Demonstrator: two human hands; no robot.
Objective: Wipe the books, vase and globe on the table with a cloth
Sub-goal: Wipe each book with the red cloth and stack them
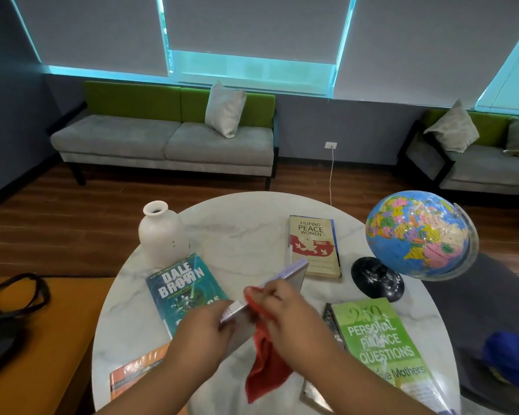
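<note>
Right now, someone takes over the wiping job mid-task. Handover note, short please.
Left hand holds a raised book by its near end.
Right hand pinches the red cloth against that book's edge.
Vase stands far left on the table, globe on the right; other books lie flat.
Done: cannot tell from this view.
Left: finish this book, then wipe whatever is unwiped.

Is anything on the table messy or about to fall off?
Nothing is spilled or broken. The white vase stands right at the far left rim of the table, so a nudge might tip it off. The green book lies off-centre on a dark book. The left hand holds the silver book tilted for wiping.
</note>
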